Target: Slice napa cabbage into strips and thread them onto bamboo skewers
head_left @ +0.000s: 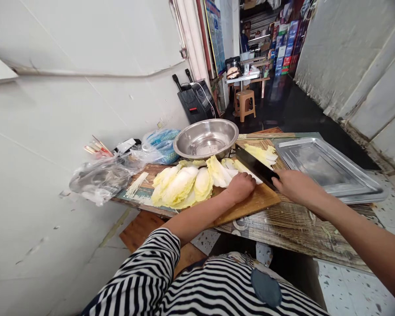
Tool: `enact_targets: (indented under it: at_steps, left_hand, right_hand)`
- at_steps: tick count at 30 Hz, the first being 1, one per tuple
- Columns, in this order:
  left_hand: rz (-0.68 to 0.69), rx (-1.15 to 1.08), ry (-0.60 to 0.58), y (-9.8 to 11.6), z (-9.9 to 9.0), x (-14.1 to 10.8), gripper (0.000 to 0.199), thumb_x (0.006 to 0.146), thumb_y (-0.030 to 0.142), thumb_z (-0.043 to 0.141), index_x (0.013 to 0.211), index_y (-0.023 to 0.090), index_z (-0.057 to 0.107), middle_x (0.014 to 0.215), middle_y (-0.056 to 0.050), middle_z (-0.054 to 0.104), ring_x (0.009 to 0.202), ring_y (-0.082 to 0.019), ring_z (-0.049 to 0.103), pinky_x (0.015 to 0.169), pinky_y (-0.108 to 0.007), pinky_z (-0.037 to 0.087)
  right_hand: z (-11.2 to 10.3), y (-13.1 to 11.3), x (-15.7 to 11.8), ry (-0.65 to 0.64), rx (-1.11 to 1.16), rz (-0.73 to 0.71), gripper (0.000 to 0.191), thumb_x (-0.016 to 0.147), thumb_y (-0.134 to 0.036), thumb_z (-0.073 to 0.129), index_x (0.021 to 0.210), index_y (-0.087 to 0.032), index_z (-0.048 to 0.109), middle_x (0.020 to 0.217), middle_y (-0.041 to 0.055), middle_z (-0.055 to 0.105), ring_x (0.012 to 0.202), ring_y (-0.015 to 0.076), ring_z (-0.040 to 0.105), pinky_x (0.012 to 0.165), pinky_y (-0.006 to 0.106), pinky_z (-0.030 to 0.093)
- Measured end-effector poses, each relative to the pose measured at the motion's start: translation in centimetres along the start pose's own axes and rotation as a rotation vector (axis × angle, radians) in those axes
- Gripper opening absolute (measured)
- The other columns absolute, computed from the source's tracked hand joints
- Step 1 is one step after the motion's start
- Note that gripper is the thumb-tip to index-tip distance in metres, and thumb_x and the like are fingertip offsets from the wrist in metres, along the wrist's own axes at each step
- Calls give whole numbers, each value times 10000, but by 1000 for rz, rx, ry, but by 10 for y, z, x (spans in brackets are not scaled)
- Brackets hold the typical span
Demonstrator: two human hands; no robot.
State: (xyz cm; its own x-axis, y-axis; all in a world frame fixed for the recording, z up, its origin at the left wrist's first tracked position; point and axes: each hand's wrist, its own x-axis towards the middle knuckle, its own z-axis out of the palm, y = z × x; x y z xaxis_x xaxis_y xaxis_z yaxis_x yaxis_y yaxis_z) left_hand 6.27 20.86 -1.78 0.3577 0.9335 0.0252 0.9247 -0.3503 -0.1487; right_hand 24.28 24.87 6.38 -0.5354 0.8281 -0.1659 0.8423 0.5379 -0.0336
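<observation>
My right hand [290, 184] is wrapped round the handle of a dark-bladed cleaver [254, 163]. Its blade reaches forward and left across the wooden cutting board [250, 204]. Just left of the blade, the curled fingers of my left hand [242, 188] press on a napa cabbage leaf [219, 172]; the fingertips are partly hidden. More whole napa cabbage leaves [181, 186] are heaped left of that hand, partly over the board's edge. Beyond the blade, on its right side, lie yellow-white cabbage pieces [261, 154].
Behind the leaves stands a steel basin [206, 138]. A metal tray [329, 164] lies at the right of the wood-patterned table [303, 226]. Enoki mushrooms [137, 184], a clear plastic bag [100, 177] and a blue bag [161, 145] are at the left, near the wall.
</observation>
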Motion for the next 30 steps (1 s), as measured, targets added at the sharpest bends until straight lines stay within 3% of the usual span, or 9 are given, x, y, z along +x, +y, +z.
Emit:
enact_targets:
  at_steps: [7,14,20,27,30]
  left_hand:
    - [26,-15,9,4,4,0,303,1001,126,427,1047,51,717,1044,-187,718,1021,-274,647,847,-390,473]
    - [31,-29,23,4,9,1,302,991,122,434,1030,48,724,1034,-191,723,1005,-287,662,859,-409,462]
    - [29,-37,48,4,11,2,301,978,97,436,1004,53,733,1009,-184,729,997,-287,673,869,-405,462]
    - [53,-4,54,1,15,3,277,972,105,468,995,66,742,982,-176,734,945,-263,679,861,-395,463]
    - [77,-2,63,-2,13,4,248,974,121,494,978,77,738,971,-165,735,935,-250,677,868,-388,467]
  right_hand:
    - [0,-3,15,-48,6,10,345,987,-295,433,1090,-95,694,1021,210,751,988,270,720,814,310,473]
    - [-11,-8,13,-168,-25,-5,396,1015,-277,341,1113,-79,669,778,147,727,765,243,722,718,307,464]
    - [-9,-1,17,-163,-56,-40,390,1012,-286,354,1069,-82,681,797,171,732,831,263,731,731,310,467]
    - [-15,-30,27,-221,-5,13,400,989,-235,376,975,-50,731,752,205,731,773,269,741,733,320,494]
    - [-11,-29,32,-188,30,23,407,990,-234,373,1006,-40,730,761,208,738,789,267,745,715,313,494]
